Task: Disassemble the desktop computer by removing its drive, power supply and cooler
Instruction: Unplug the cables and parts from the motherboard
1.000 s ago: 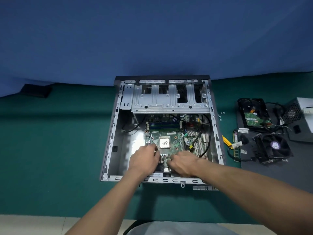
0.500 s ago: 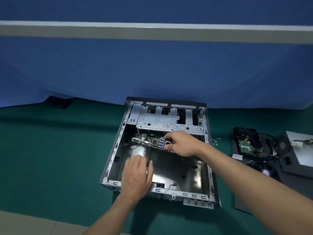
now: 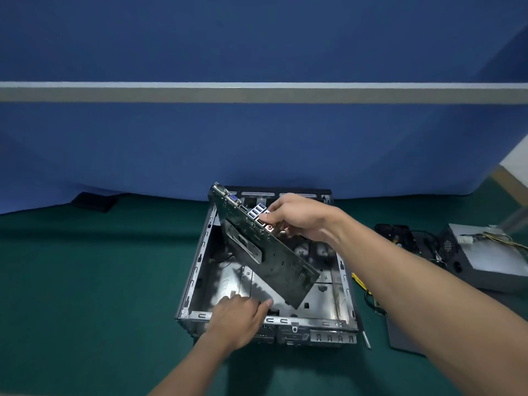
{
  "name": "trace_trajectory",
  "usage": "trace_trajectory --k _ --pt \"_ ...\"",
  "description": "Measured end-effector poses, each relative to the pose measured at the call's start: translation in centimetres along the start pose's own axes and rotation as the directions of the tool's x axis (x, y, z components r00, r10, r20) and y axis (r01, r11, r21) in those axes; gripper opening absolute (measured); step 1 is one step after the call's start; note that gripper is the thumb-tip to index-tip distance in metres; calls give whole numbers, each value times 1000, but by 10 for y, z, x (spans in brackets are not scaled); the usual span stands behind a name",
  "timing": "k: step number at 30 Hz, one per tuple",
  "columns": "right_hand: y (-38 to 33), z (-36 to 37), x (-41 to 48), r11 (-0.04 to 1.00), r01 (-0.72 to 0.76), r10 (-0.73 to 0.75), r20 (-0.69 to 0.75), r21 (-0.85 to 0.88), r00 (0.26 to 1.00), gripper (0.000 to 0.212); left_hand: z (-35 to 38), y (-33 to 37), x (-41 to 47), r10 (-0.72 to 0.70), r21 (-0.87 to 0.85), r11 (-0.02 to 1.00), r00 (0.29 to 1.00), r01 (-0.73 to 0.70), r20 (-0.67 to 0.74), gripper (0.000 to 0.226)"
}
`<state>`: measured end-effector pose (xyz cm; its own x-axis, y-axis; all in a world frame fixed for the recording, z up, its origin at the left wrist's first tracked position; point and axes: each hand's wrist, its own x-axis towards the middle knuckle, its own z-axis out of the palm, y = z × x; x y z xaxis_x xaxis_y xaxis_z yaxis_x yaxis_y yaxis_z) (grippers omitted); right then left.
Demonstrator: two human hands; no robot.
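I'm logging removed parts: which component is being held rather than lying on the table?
The motherboard, gripped by the right hand above the case; the power supply and drive lie at right.

Right arm enters from the lower right, bare forearm stretched diagonally up-left toward the bench's far edge, wrist slightly bent. Right hand (image 3: 297,221) raised, knuckles up, fingers curled, pinching the port edge of the motherboard (image 3: 274,261), which it holds tilted in the air. Left arm enters from the bench's near edge, forearm angled up-right. Left hand (image 3: 240,318) palm down, fingers straight and loosely together, thumb spread to the right, resting on the near rim of the case (image 3: 314,321). Hands well apart.
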<state>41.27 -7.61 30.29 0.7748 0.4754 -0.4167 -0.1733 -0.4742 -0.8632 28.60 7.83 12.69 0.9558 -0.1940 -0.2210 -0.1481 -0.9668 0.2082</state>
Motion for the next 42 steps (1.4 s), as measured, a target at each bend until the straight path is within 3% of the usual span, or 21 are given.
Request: trace_trajectory --k 7,13,18,23,26,30,34,37,39,42 --pt "-26 21 -19 988 -84 82 -20 -129 996 18 -12 -8 -7 24 -124 992 998 -16 66 50" --pt "-30 26 -37 988 51 -56 -27 -147 998 13 -15 -10 -10 62 -117 992 996 -55 60 46" --pt "-37 14 -55 991 125 -123 -47 40 991 25 -17 -9 -6 75 -138 989 992 -61 105 49" --pt "-43 -3 -77 951 196 -176 -104 238 979 18 -17 -2 -4 62 -108 993 992 -50 109 48" --pt "-45 -15 -90 922 286 -261 -127 260 957 17 -17 9 -3 81 -121 991 989 -66 127 44" --pt "-38 -36 -107 889 384 -319 -267 248 910 22 -18 24 4 105 -88 992 982 -92 155 41" --pt "-21 -59 -129 876 449 -362 -379 175 852 18 -19 49 14 122 -134 986 978 -100 170 43" --pt "3 -73 -143 899 437 -387 -438 14 811 12 -18 78 24 120 -256 964 979 -75 166 59" --pt "24 -84 -148 923 365 -380 -460 -126 802 7 -18 102 31 119 -325 944 981 -64 151 70" --pt "62 -99 -150 924 196 -344 -486 -330 803 20 -16 138 44 125 -296 952 979 -73 162 75"
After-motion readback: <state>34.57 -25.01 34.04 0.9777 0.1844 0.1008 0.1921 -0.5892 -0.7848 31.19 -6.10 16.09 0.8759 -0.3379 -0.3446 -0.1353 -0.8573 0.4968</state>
